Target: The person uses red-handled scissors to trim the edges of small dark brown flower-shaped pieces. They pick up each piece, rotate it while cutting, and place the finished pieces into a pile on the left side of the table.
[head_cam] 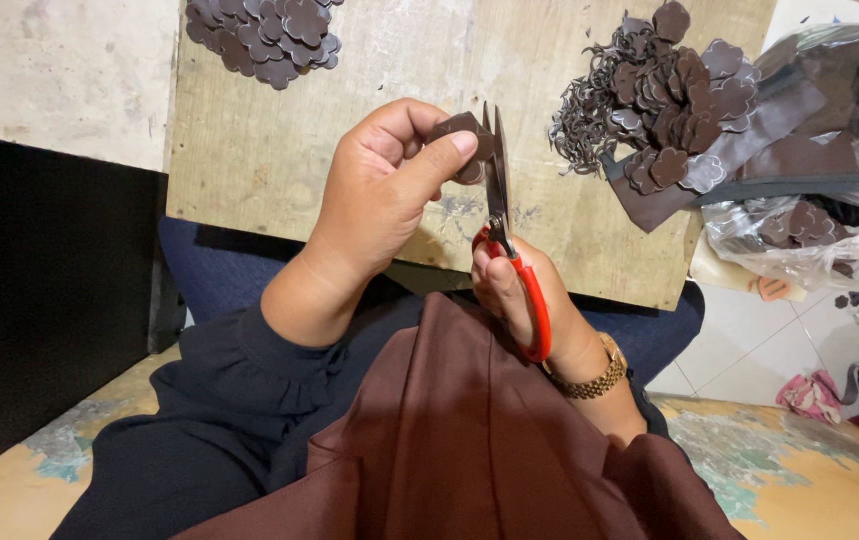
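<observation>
From my feed, much is hard to read. The brown cut-out piece [462, 140] is mostly covered by the thumb and fingers of the left hand [390, 190], so I can make out only its scalloped upper edge and a bit below the thumb; its full outline is hidden. The blades of the scissors [497, 175] overlap the piece's right side, and I cannot tell how far apart the blades stand. The red handle loop runs down behind the right hand [510, 290], whose fingers are largely tucked out of view. At 11 o'clock a pile of brown cut shapes [265, 35] is cropped by the top edge. At 3 o'clock a clear plastic bag [830, 200] blurs what it contains.

The left hand rises from 7 o'clock, wrist bent, thumb pressed over the piece and pinching it against the curled fingers just above frame centre. The right hand sits directly below it, palm turned leftward, clenched around the scissors' handle, blades pointing to 12 o'clock. A gold wristwatch [595, 378] circles that wrist. Both work over a wooden board [250, 150]; at 1 o'clock lies a heap of trimmings and shapes [650, 100].
</observation>
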Demonstrator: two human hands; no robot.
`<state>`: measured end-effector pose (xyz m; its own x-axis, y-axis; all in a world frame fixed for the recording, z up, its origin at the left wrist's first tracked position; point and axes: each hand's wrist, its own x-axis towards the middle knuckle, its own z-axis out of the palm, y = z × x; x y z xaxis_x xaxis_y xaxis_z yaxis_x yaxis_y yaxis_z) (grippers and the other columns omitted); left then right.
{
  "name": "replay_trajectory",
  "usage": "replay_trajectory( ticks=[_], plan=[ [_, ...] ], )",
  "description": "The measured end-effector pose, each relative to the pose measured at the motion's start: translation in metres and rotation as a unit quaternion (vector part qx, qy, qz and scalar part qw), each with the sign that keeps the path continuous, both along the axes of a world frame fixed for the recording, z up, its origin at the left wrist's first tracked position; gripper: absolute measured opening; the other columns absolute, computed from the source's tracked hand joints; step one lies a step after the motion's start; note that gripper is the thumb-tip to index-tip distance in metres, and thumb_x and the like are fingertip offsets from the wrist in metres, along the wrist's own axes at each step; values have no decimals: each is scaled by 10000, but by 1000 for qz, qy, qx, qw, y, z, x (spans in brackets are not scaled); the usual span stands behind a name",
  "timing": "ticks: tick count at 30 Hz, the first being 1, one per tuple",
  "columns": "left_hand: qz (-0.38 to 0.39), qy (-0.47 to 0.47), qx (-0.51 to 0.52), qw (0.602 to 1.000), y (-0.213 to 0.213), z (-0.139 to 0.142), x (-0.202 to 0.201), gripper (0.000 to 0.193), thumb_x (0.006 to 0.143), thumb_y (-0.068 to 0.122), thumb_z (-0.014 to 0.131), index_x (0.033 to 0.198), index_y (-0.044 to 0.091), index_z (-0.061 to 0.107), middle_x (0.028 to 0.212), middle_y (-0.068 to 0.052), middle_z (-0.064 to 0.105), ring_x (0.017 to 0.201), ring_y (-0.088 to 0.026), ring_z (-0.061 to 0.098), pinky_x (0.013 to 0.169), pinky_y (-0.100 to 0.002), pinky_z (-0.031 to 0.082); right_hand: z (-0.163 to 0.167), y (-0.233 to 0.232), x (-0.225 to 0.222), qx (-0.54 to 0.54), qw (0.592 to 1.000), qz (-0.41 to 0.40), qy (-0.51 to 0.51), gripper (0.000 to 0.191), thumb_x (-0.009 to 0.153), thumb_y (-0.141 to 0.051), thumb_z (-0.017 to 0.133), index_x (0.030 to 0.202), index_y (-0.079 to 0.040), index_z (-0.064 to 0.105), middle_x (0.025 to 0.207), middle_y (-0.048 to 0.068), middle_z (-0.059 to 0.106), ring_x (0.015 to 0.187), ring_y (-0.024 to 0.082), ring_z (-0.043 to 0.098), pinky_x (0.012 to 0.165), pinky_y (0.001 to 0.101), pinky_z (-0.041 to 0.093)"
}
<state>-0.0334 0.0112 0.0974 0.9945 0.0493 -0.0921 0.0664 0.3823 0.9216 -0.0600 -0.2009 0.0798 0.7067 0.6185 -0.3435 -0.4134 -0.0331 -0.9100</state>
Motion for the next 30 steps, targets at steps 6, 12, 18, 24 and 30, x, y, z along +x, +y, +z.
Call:
replay_trajectory(
  ticks=[6, 12, 18, 24, 30],
  plan=[
    [1, 24, -35, 999, -1, 1, 3, 176, 1011, 185, 685, 1095, 34, 651, 947, -37, 739, 822, -84, 723, 632, -201, 504, -6, 0, -1, 9, 1000, -6, -2, 544, 997, -624, 562, 972, -83, 508, 758, -54, 409, 636, 58, 338, 551, 218, 311],
    [-13, 47, -119, 992, -10, -3, 3, 205, 972, 184, 739, 1097, 37, 669, 965, -27, 712, 839, -74, 662, 663, -211, 507, -8, 3, -3, 30, 999, -25, -14, 529, 1034, -607, 537, 969, -85, 477, 756, -41, 410, 623, 69, 346, 546, 225, 313],
    [-4, 74, -82, 994, -13, -10, 4, 128, 972, 152, 720, 983, 27, 694, 884, -34, 730, 749, -58, 612, 650, -210, 488, 0, 2, -1, 34, 999, -9, -29, 517, 1046, -596, 495, 1025, -80, 490, 795, -33, 407, 659, 72, 334, 584, 228, 308],
    [-8, 36, -23, 999, -14, -8, 1, 106, 957, 112, 736, 929, 21, 689, 867, -17, 722, 739, -36, 593, 664, -210, 487, 1, 5, 1, 78, 997, 6, -17, 547, 1050, -630, 481, 1045, -82, 475, 880, -18, 413, 757, 94, 378, 677, 243, 351],
    [-11, 43, -23, 999, -17, -5, 1, 123, 955, 135, 736, 911, 36, 678, 877, -37, 746, 725, -45, 606, 640, -215, 490, -7, 7, -1, 122, 992, -20, 34, 565, 1021, -648, 536, 1036, -90, 451, 869, -21, 388, 742, 91, 337, 663, 243, 309]
  ],
)
